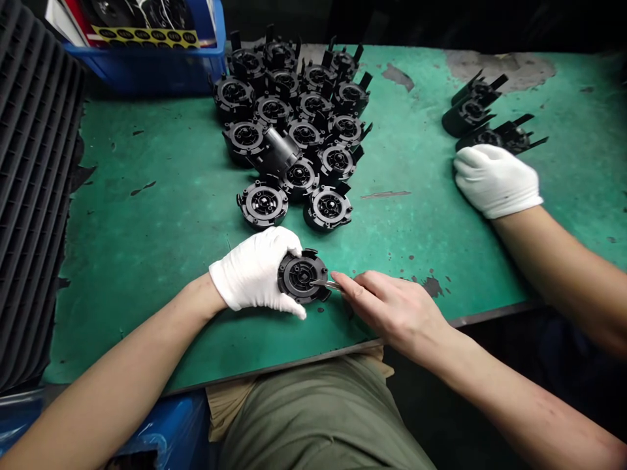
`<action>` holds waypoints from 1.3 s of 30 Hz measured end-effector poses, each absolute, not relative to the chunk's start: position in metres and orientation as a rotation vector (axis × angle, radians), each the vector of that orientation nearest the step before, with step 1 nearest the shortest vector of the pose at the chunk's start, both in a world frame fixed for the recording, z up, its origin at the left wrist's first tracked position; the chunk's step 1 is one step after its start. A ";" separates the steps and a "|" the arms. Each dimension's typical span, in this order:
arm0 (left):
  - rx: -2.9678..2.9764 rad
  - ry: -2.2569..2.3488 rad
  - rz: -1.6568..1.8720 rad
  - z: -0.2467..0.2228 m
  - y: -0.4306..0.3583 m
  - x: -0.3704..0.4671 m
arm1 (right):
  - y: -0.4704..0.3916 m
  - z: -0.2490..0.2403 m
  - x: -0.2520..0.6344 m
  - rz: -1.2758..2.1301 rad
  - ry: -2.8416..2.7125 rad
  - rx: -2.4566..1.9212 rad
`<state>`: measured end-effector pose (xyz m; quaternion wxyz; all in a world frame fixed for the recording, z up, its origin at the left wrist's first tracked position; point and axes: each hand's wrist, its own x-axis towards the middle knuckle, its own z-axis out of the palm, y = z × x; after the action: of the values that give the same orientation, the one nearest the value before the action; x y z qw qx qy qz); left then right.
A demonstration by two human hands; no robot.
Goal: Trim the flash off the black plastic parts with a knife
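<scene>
- The green tabletop [161, 241], smooth with dark worn patches and scuffs, runs beneath and all around the left hand's [257, 271] grip.
- The dark ridged stack [29, 196], its long ribs slanting in close rows, stands well to the left of that grip.
- The cluster of black round parts [264, 202] spreads just beyond the grip: upright cylinders with ringed faces and thin upright tabs, plus one smooth cylinder [280, 153] lying tilted across the others.
- The blue plastic bin [151, 72], holding printed material, sits beyond the grip and to its left.
- The right hand, bare [392, 307], reaches in from the lower right with its back up, thumb and index finger pinched closed on a slim tool.
- The left hand, in a white fabric glove, comes from the lower left; its digits curve round the far and near sides of a round part, parted about as wide as that part and holding it.
- A co-worker's white-gloved hand [497, 179] rests well to the right, fingers curled, beside a small group of black cylinders [473, 114].
- The round black part [302, 277], ringed and notched at its rim, lies within the left grip, face up.
- The slim metal tool [328, 284], shiny and narrow, extends from the right pinch to that face, near its centre.
</scene>
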<state>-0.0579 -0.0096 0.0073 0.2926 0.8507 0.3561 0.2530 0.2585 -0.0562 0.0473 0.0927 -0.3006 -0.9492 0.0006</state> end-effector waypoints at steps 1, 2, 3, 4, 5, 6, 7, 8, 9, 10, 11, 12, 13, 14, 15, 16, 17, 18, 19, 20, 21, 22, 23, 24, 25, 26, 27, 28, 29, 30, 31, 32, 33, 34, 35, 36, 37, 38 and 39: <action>2.277 0.941 0.684 0.007 -0.010 -0.058 | -0.057 0.049 0.258 -0.013 -2.831 -0.888; 2.289 0.933 0.694 0.007 -0.010 -0.058 | -0.058 0.051 0.257 -0.030 -2.842 -0.887; 2.297 0.929 0.699 0.007 -0.010 -0.058 | -0.059 0.053 0.257 -0.047 -2.855 -0.888; 2.300 0.932 0.700 0.007 -0.010 -0.058 | -0.060 0.055 0.256 -0.064 -2.868 -0.886; 2.296 0.939 0.698 0.007 -0.010 -0.058 | -0.060 0.057 0.255 -0.081 -2.883 -0.881; 2.287 0.946 0.691 0.007 -0.010 -0.058 | -0.059 0.060 0.254 -0.097 -2.899 -0.867; 2.276 0.951 0.682 0.007 -0.010 -0.058 | -0.058 0.061 0.254 -0.112 -2.914 -0.844; 2.267 0.954 0.677 0.007 -0.010 -0.058 | -0.055 0.063 0.254 -0.131 -2.928 -0.814; 2.261 0.955 0.674 0.007 -0.010 -0.058 | -0.052 0.064 0.254 -0.150 -2.942 -0.779; 2.258 0.953 0.673 0.008 -0.010 -0.058 | -0.048 0.066 0.255 -0.167 -2.961 -0.742; 2.257 0.952 0.672 0.008 -0.010 -0.058 | -0.043 0.067 0.255 -0.177 -2.982 -0.702; 2.257 0.951 0.670 0.008 -0.010 -0.058 | -0.038 0.068 0.256 -0.184 -3.000 -0.660; 2.259 0.951 0.671 0.008 -0.010 -0.058 | -0.033 0.069 0.257 -0.187 -3.013 -0.620; 2.260 0.947 0.674 0.008 -0.010 -0.058 | -0.028 0.070 0.259 -0.186 -3.022 -0.582; 2.261 0.942 0.677 0.007 -0.010 -0.058 | -0.023 0.070 0.260 -0.183 -3.030 -0.547; 2.263 0.938 0.686 0.007 -0.010 -0.058 | -0.019 0.070 0.261 -0.179 -3.036 -0.516; 2.264 0.934 0.694 0.006 -0.010 -0.058 | -0.015 0.069 0.262 -0.173 -3.041 -0.487; 2.265 0.931 0.700 0.006 -0.010 -0.058 | -0.012 0.068 0.263 -0.162 -3.048 -0.460; 2.267 0.929 0.702 0.006 -0.010 -0.058 | -0.009 0.066 0.264 -0.149 -3.049 -0.438; 2.269 0.926 0.700 0.006 -0.010 -0.058 | -0.008 0.064 0.265 -0.139 -3.049 -0.417; 2.270 0.923 0.697 0.006 -0.009 -0.058 | -0.006 0.063 0.266 -0.135 -3.045 -0.397; 2.269 0.923 0.690 0.006 -0.009 -0.058 | -0.005 0.061 0.266 -0.139 -3.043 -0.377; 2.266 0.924 0.677 0.006 -0.009 -0.058 | -0.005 0.060 0.267 -0.145 -3.045 -0.358; 2.260 0.927 0.665 0.007 -0.009 -0.058 | -0.005 0.060 0.267 -0.150 -3.050 -0.341; 2.254 0.932 0.655 0.007 -0.008 -0.058 | -0.004 0.059 0.267 -0.146 -3.056 -0.333; 2.247 0.937 0.648 0.008 -0.008 -0.057 | -0.004 0.059 0.268 -0.130 -3.060 -0.340; 2.243 0.939 0.647 0.008 -0.008 -0.057 | -0.004 0.059 0.268 -0.100 -3.059 -0.358; 2.242 0.936 0.651 0.008 -0.008 -0.057 | -0.004 0.059 0.269 -0.063 -3.047 -0.381; 2.244 0.932 0.661 0.008 -0.008 -0.057 | -0.005 0.058 0.269 -0.026 -3.022 -0.407; 2.249 0.929 0.673 0.007 -0.009 -0.057 | -0.005 0.058 0.270 0.010 -2.988 -0.433; 2.255 0.928 0.685 0.007 -0.009 -0.057 | -0.006 0.057 0.271 0.040 -2.944 -0.464; 2.263 0.926 0.696 0.007 -0.009 -0.057 | -0.007 0.056 0.271 0.062 -2.901 -0.506; 2.269 0.924 0.703 0.007 -0.009 -0.057 | -0.008 0.054 0.271 0.081 -2.859 -0.565; 2.273 0.922 0.708 0.007 -0.010 -0.057 | -0.010 0.053 0.271 0.095 -2.819 -0.634; 2.273 0.918 0.711 0.007 -0.010 -0.058 | -0.012 0.051 0.271 0.107 -2.787 -0.702; 2.271 0.916 0.713 0.008 -0.011 -0.058 | -0.014 0.050 0.270 0.117 -2.763 -0.760; 2.267 0.917 0.713 0.008 -0.011 -0.058 | -0.017 0.048 0.270 0.130 -2.745 -0.801; 2.267 0.924 0.707 0.009 -0.012 -0.058 | -0.019 0.046 0.268 0.147 -2.734 -0.829; 2.268 0.934 0.695 0.010 -0.013 -0.058 | -0.022 0.045 0.267 0.164 -2.729 -0.848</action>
<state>-0.0582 -0.0126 0.0099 0.2918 0.8510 0.3503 0.2606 0.2669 -0.0215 0.0448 0.1392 -0.2934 -0.9441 0.0567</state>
